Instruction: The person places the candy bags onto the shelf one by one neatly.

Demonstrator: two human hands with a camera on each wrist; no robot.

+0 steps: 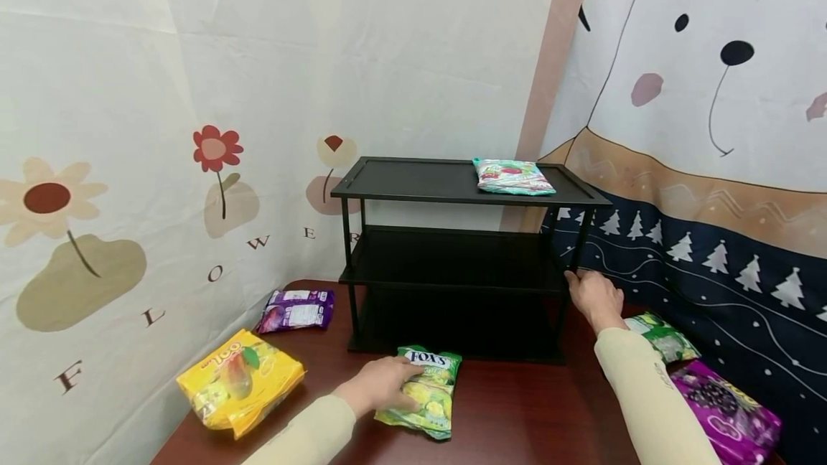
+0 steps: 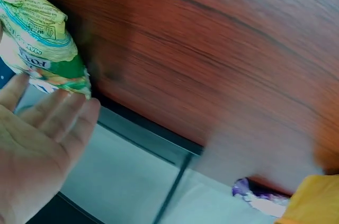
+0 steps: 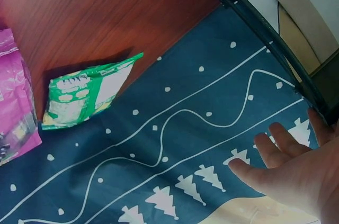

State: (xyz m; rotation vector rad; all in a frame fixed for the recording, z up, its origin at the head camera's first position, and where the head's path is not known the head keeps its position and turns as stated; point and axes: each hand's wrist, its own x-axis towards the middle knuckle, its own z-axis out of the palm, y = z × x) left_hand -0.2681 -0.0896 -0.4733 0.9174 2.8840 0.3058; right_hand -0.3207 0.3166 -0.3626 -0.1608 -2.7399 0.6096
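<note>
My left hand (image 1: 381,384) lies over a green and yellow Fox's candy bag (image 1: 434,397) on the table, in front of the shelf. In the left wrist view its fingers are extended along the edge of the bag (image 2: 39,44). My right hand (image 1: 593,296) is at the right front post of the black three-tier shelf (image 1: 413,178). The right wrist view shows fingers (image 3: 286,147) spread loosely, with one at the shelf's frame (image 3: 265,33); how firmly it touches is unclear. A teal and white candy bag (image 1: 513,177) lies on the top tier.
On the left are a yellow candy bag (image 1: 240,382) and a purple packet (image 1: 297,308). A green bag (image 1: 662,337) and a purple grape-printed bag (image 1: 726,411) lie right of my right arm. Printed cloth (image 1: 420,56) hangs behind the table and along its right side.
</note>
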